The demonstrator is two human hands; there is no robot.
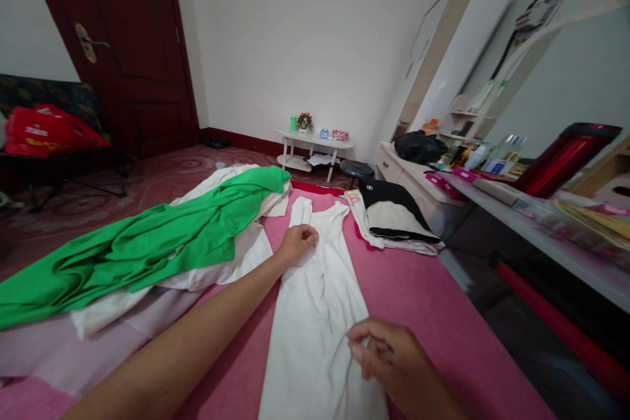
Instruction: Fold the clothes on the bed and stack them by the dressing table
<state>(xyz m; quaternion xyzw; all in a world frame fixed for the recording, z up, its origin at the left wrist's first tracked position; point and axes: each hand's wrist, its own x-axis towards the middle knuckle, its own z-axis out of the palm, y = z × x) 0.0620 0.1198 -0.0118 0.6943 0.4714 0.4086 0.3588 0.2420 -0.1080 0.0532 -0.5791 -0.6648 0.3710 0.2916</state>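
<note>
A long white sleeveless dress (pixel 315 328) lies lengthwise on the pink bed cover, its neckline and shoulders at the far end. Near the left shoulder, my left hand (pixel 298 243) rests on the dress with its fingers curled in a pinch on the cloth. Lower down, at the right edge, my right hand (pixel 384 354) has thumb and bent forefinger closed on the fabric. Creases run through the cloth between both hands. The near end of the dress passes out of view.
Left of the dress, a green garment (pixel 197 236) lies over white and pale clothes. A folded black and beige garment (pixel 394 210) sits on white cloth at the right on the pink bed cover (pixel 413 315). A cluttered dresser (pixel 418 177) and a glass-topped desk (pixel 516 230) flank the bed's right side.
</note>
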